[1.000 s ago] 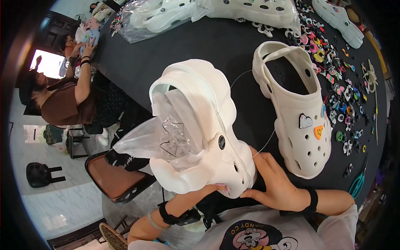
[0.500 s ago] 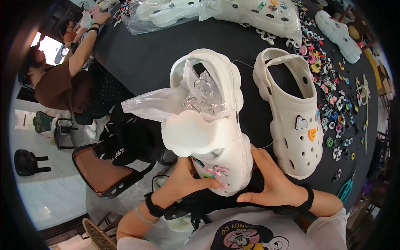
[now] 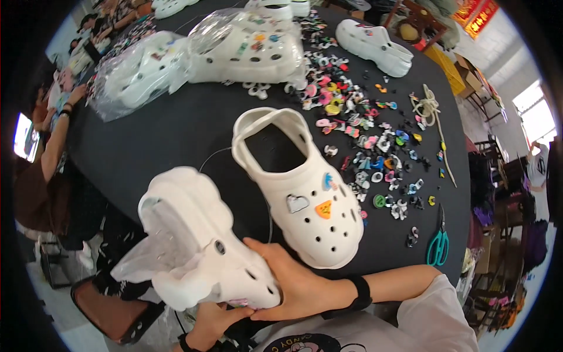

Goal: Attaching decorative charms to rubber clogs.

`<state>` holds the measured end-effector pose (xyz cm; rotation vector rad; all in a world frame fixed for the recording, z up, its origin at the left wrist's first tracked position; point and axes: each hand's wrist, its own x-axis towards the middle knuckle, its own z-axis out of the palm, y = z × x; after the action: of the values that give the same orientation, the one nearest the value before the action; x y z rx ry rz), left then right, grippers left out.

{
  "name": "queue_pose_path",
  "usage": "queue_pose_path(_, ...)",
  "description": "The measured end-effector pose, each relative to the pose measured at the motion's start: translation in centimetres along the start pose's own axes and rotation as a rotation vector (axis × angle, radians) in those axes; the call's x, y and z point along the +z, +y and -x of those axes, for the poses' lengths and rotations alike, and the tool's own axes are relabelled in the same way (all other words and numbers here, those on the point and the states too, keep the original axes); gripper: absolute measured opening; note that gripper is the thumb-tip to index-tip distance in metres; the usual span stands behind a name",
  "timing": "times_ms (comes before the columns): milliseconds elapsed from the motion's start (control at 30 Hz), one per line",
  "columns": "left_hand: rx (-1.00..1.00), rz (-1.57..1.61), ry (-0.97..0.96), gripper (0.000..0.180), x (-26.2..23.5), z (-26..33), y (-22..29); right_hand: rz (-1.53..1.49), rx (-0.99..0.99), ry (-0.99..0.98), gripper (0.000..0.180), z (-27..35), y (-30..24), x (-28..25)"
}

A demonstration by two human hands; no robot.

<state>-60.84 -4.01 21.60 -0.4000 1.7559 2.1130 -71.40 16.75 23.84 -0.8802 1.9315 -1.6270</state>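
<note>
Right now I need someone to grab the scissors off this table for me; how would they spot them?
Start at the round black table, then find the white clog lying on it. To its right, near the table's edge, lie the scissors, the only teal-handled tool, beyond the scattered colourful charms.

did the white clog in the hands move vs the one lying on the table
Yes. The held white clog has dropped lower and leftward relative to the clog on the black table, now tilted below its heel, gripped by both hands.
</note>
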Motion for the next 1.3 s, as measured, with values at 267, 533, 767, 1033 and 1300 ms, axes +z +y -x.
queue_pose_path(267,-0.108,0.242,0.112,0.086,1.0,0.7,0.2,-0.117,0.023,-0.009,0.111,0.4,0.4,-0.1)
queue_pose_path(533,-0.096,0.219,0.042,0.086,1.2,-1.5,-0.1,-0.130,-0.072,0.050,0.108,0.5,1.1,0.9)
queue_pose_path(767,-0.107,0.182,-0.001,0.086,1.1,-3.1,-0.2,-0.172,-0.061,0.014,0.107,0.9,1.3,0.5)
queue_pose_path(1033,-0.123,0.149,-0.014,0.086,1.1,-5.3,-0.2,-0.091,-0.107,0.018,0.096,1.3,2.2,0.9)
queue_pose_path(1300,-0.160,0.127,-0.019,0.086,1.1,-7.4,-0.1,-0.123,-0.071,0.031,0.089,1.1,2.3,1.3)
